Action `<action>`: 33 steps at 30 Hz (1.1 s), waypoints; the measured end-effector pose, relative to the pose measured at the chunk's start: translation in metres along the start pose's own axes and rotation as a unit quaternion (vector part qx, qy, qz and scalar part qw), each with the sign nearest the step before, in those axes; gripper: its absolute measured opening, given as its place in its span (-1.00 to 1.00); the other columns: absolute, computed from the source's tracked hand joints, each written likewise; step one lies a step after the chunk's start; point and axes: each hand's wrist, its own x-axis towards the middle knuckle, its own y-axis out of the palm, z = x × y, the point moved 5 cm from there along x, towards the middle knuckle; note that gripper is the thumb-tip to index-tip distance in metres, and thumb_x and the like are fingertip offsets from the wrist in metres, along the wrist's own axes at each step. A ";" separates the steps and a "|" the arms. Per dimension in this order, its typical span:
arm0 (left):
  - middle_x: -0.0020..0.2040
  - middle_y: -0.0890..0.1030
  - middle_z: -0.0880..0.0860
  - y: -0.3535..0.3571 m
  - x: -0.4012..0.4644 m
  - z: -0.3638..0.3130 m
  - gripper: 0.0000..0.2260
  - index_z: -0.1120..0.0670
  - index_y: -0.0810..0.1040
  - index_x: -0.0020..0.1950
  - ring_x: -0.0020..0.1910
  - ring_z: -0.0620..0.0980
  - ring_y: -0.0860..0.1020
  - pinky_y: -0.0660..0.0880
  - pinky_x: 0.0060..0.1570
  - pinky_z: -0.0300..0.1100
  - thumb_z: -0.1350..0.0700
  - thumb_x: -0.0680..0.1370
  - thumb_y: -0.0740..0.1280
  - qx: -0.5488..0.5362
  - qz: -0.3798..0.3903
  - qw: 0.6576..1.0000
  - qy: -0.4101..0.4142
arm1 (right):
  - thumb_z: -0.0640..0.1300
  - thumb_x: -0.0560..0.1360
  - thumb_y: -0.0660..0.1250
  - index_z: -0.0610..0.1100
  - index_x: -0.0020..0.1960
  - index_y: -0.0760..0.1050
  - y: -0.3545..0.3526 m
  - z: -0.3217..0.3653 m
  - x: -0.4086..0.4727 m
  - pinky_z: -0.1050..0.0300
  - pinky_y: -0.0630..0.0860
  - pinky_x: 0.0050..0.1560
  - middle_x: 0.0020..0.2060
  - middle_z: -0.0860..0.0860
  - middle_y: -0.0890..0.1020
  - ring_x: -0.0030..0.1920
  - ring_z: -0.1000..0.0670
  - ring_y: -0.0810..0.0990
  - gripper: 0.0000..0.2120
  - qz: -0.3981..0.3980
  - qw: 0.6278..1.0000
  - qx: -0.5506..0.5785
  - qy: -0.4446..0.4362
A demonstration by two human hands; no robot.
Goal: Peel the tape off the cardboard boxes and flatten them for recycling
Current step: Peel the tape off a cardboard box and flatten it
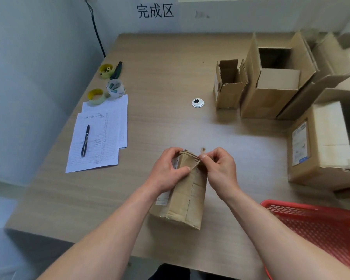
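Note:
A small brown cardboard box [187, 197] lies on the wooden table [160, 77] in front of me, its far end raised. My left hand [168, 169] grips that far end, thumb pressed on the top face. My right hand [220, 168] pinches a strip of tape [202, 151] at the box's far right corner. A white label shows on the box's left side.
Opened cardboard boxes stand at the right: a small one [228, 85], a taller one [275, 77] and a labelled one [321, 146]. A red plastic basket [321, 225] sits at the near right. Paper sheets with a pen [85, 140] and tape rolls [115, 87] lie at the left.

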 end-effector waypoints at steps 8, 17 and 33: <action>-0.11 0.61 -0.02 -0.009 -0.010 0.012 -0.64 0.08 0.47 0.08 -0.23 -0.22 0.54 0.51 -0.06 -0.17 0.09 0.29 0.34 -0.092 -0.064 0.992 -0.052 | -0.24 0.49 0.38 -0.10 -0.24 0.40 0.007 0.008 0.002 -0.21 0.56 0.01 -0.24 -0.22 0.67 -0.11 -0.20 0.68 -0.80 -0.020 0.992 0.120 0.033; -0.35 0.45 -0.07 -0.018 -0.013 0.012 -0.84 0.04 0.42 -0.26 -0.36 -0.08 0.37 0.35 -0.27 -0.13 0.00 0.39 0.34 -0.078 -0.152 0.985 -0.031 | -0.02 0.55 0.39 -0.05 -0.20 0.43 0.009 0.033 -0.008 0.02 0.41 -0.16 -0.40 0.11 0.48 -0.30 0.06 0.45 -0.78 -0.012 0.991 -0.113 -0.076; 0.45 0.42 0.07 -0.029 -0.017 -0.006 -0.46 0.10 0.53 0.34 0.41 0.07 0.37 0.30 0.40 -0.16 0.16 0.36 0.16 0.220 -0.051 0.952 0.209 | -0.15 0.51 0.44 0.08 -0.24 0.52 0.002 0.044 -0.022 0.14 0.43 -0.17 -0.32 0.10 0.60 -0.29 0.12 0.52 -0.79 -0.047 0.987 -0.105 -0.111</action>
